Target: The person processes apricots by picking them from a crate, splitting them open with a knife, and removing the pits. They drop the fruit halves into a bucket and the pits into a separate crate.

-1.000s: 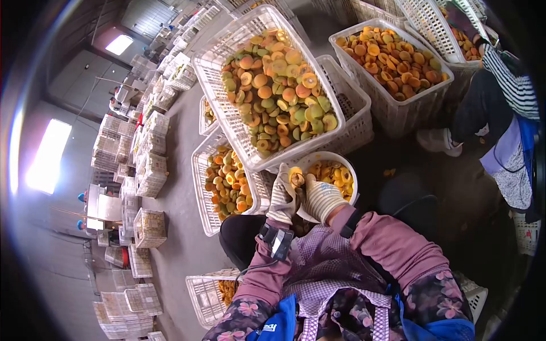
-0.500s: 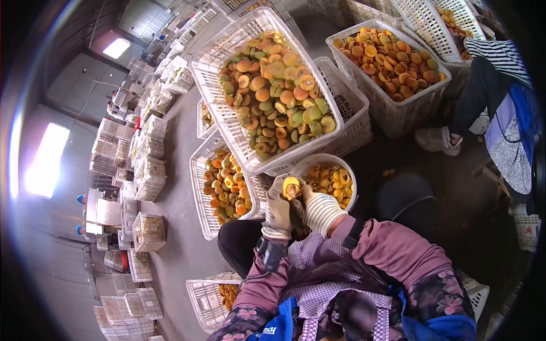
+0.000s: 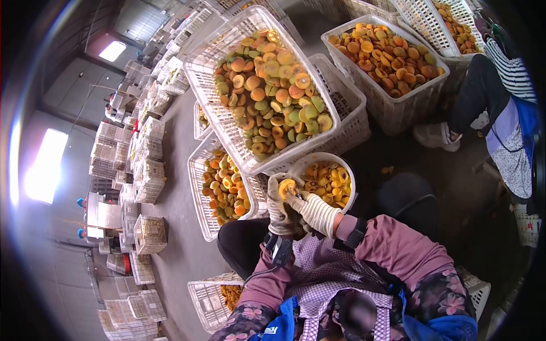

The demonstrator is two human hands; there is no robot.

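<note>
My left hand [image 3: 277,209], in a pale work glove, is closed around a yellow-orange peach half [image 3: 286,187], cut side up. My right hand [image 3: 318,213], in a white ribbed glove, presses its curled fingers against that fruit. Whether a small tool sits in the right fingers is hidden. Just beyond both hands stands a white bucket [image 3: 353,186] with yellow fruit pieces [image 3: 325,181] in it. A large white crate [image 3: 200,79] of halved peaches [image 3: 273,91] rises above the bucket, resting on another crate.
A lower crate [image 3: 197,190] of fruit halves is at the left, and another full crate [image 3: 398,111] at the upper right. Beside my left elbow is a crate [image 3: 200,307] with orange pieces. A seated person's shoe [image 3: 435,137] shows at right. Stacked crates [image 3: 149,176] line the far left.
The fruit in my left hand has tipped and shifted slightly left and down. My right fingers have moved left and down, lying closer over it. The view has shifted a little.
</note>
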